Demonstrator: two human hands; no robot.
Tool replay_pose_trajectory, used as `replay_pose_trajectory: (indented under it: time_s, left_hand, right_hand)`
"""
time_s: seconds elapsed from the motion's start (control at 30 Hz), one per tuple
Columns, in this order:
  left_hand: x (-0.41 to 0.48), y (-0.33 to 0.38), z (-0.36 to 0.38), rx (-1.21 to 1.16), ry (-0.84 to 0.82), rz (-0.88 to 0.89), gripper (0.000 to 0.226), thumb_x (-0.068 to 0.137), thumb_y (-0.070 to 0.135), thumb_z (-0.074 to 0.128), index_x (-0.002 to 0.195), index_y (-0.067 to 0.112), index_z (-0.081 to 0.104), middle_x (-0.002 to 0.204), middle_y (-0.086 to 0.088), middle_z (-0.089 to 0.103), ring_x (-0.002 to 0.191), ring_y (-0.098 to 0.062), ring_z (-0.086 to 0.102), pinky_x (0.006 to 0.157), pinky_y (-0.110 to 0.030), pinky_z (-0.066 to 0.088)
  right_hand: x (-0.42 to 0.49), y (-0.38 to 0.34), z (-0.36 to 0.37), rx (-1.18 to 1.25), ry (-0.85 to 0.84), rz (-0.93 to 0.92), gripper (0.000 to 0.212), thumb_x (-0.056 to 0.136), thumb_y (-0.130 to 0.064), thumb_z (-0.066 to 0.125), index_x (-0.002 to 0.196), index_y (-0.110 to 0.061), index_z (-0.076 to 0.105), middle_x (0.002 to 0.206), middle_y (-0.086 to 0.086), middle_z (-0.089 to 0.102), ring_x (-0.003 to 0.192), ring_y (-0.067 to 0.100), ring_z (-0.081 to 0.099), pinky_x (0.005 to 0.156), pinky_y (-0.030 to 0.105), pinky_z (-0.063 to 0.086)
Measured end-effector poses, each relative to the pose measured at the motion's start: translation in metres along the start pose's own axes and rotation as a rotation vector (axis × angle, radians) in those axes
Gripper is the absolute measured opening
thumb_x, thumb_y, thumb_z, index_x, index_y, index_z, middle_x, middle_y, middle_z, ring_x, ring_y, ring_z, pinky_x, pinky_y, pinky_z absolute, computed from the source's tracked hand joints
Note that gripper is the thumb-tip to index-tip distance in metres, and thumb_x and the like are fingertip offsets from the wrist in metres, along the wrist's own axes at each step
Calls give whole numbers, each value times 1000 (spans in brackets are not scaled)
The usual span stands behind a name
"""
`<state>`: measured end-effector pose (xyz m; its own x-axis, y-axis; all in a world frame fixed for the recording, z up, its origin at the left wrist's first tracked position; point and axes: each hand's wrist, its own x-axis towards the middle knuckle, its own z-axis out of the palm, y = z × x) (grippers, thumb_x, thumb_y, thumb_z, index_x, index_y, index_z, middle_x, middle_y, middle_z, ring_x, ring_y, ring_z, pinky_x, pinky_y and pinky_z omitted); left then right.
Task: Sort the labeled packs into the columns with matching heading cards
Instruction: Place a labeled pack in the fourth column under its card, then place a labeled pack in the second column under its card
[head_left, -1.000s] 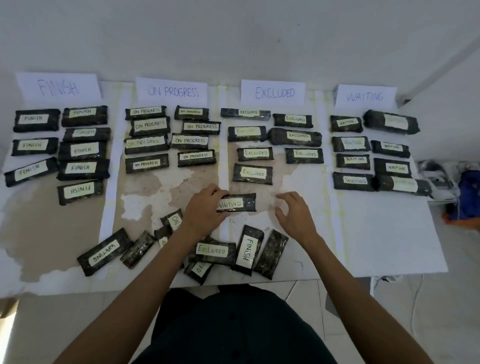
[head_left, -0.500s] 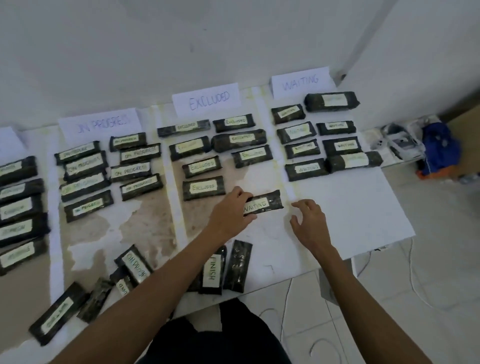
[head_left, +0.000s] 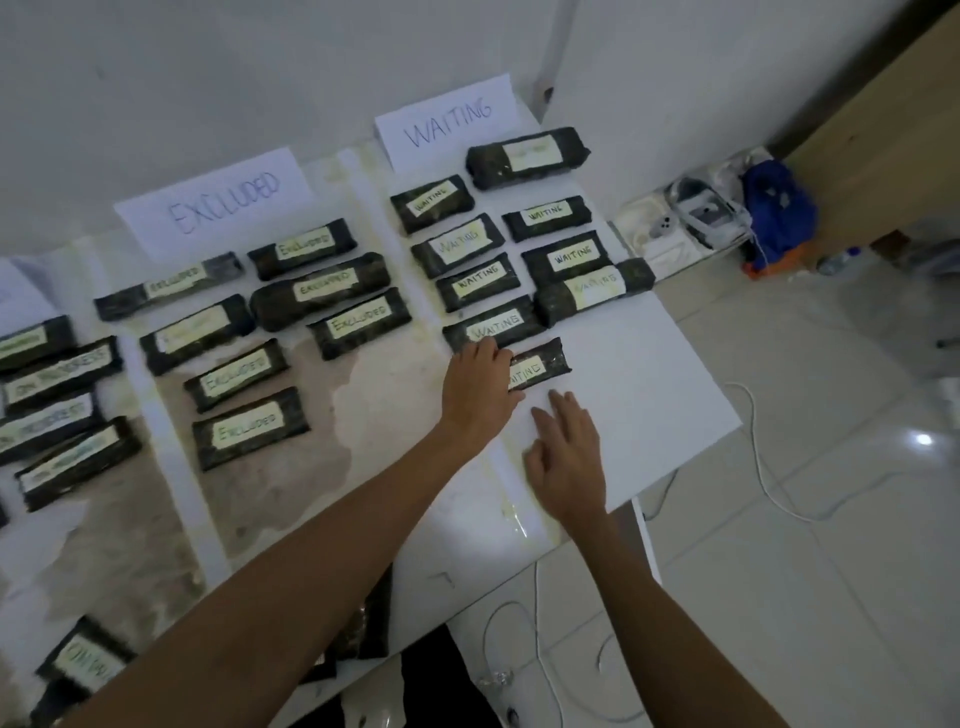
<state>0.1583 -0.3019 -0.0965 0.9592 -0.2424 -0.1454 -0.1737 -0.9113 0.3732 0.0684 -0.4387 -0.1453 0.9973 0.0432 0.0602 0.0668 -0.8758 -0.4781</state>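
In the head view, the pack (head_left: 540, 365) lies right of centre in the frame, on the white sheet (head_left: 649, 395) at the foot of the column under the WAITING card (head_left: 449, 122). It sits just below and a little right of the lowest of the WAITING packs (head_left: 470, 244). It is a dark oblong block in a glossy, mottled green-black wrap with crinkled ends, and it bears a pale paper strip hand-lettered WAITING. Its long axis runs from lower left to upper right, roughly parallel to the packs above it, with the lettering reading along that line. The left hand (head_left: 480, 389) covers the pack's left end, pinching it with the fingers over the top edge and the thumb at the lower edge. The right hand (head_left: 566, 457) lies flat on the sheet just below the pack, fingers straight and slightly spread, holding nothing. Left of centre, the EXCLUDED packs (head_left: 249, 421) are of the same kind and slant. They lie under the EXCLUDED card (head_left: 218, 205) on the worn, blotchy table (head_left: 363, 410).
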Motion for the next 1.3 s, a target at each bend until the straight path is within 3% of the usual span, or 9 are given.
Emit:
replay_pose_trajectory:
  time_s: [0.33, 0.5, 0.7, 0.83, 0.93, 1.07, 1.13, 1.2, 1.3]
  left_hand:
    - [-3, 4, 1, 80, 27, -26, 62, 81, 50, 61, 130, 17, 43, 125, -7, 49, 113, -27, 43, 92, -36, 35]
    - [-38, -12, -24, 36, 146, -17, 41, 76, 39, 69, 109, 16, 60, 104, -7, 58, 93, -29, 52, 76, -38, 40]
    - [-108, -56, -49, -73, 244, -68, 30, 75, 21, 67, 105, 14, 65, 97, -8, 60, 88, -31, 55, 72, -39, 42]
    - [-172, -90, -55, -130, 229, -131, 32, 77, 22, 56, 107, 14, 63, 100, -7, 59, 92, -30, 54, 76, -39, 44]
    - [-219, -114, -47, -166, 192, -213, 34, 77, 22, 51, 109, 13, 62, 104, -6, 59, 96, -29, 53, 78, -41, 45]
    - [-261, -137, -32, -174, 129, -244, 37, 77, 15, 54, 113, 10, 61, 111, -8, 60, 100, -32, 55, 74, -42, 51]
    - [-273, -140, -27, -181, 81, -238, 41, 76, 9, 60, 117, 9, 59, 118, -11, 59, 105, -35, 55, 79, -44, 51]
    - [-282, -141, -25, -186, 41, -246, 46, 77, 7, 62, 122, 8, 56, 125, -12, 56, 112, -35, 51, 85, -44, 47]
    - [-289, -142, -22, -196, -9, -252, 54, 78, 7, 60, 130, 9, 50, 137, -11, 47, 123, -32, 43, 95, -45, 41]
  right_hand:
    - [1, 6, 3, 8, 9, 8, 31, 84, -12, 54, 113, -3, 62, 136, 17, 51, 133, 30, 38, 110, 49, 32]
    - [2, -8, -7, 0, -44, 41, 37, 84, -16, 47, 118, -6, 59, 135, 16, 51, 132, 30, 38, 108, 53, 32]
    - [-8, -67, -26, 99, 3, -136, 37, 80, -12, 52, 117, -8, 57, 129, 14, 54, 127, 27, 41, 106, 48, 35]
    - [-27, -111, -22, 130, -17, -299, 36, 80, -8, 54, 115, -7, 60, 126, 15, 57, 124, 27, 45, 104, 34, 34]
    - [-46, -139, -10, 160, -125, -401, 34, 80, -9, 52, 111, -4, 62, 119, 17, 61, 115, 25, 49, 96, 34, 40]
    - [-75, -168, 11, 61, -392, -500, 39, 68, -14, 64, 106, -5, 65, 104, 16, 64, 94, 33, 59, 77, 39, 50]
    - [-93, -173, 22, -67, -496, -504, 61, 63, -34, 71, 117, -8, 59, 118, 19, 57, 109, 38, 54, 86, 47, 50]
    - [-108, -174, 29, -189, -579, -475, 88, 57, -49, 75, 131, -12, 48, 139, 23, 42, 129, 45, 37, 101, 55, 40]
    - [-115, -177, 31, -244, -668, -436, 98, 59, -45, 80, 141, -15, 35, 152, 23, 20, 140, 46, 14, 103, 55, 35]
